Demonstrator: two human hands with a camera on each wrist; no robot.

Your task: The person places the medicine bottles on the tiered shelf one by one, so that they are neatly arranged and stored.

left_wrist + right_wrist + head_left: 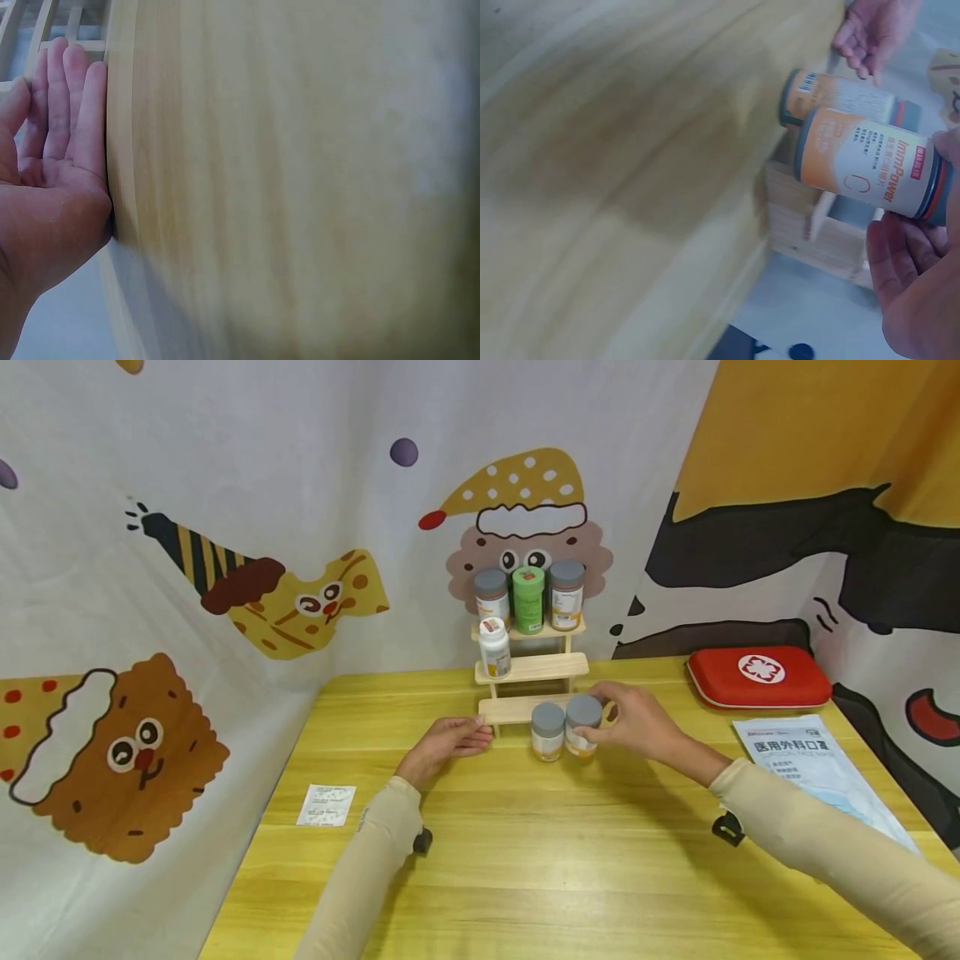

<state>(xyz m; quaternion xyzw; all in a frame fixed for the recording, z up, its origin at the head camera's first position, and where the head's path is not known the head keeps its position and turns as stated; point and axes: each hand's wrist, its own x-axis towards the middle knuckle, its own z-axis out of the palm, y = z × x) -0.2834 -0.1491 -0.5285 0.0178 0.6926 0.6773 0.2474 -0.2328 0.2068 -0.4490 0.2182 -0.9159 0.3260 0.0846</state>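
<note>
A tiered wooden shelf (517,708) stands at the back of the table. In front of its lowest step are two grey-capped bottles, the left bottle (547,732) beside the right one (582,723). My right hand (636,718) grips the right bottle (870,161) by its cap, with orange and white label showing in the right wrist view. My left hand (448,745) lies against the step's left end, its fingers (90,112) extended in the left wrist view. A white bottle (495,649) sits on the middle step; a green canister (528,600) is between two grey-capped bottles on top.
At the table's right side lie a red zipped case (759,677) and a white mask packet (821,777). A small white printed packet (326,805) is at the left. A cartoon-print curtain (315,460) hangs behind the table.
</note>
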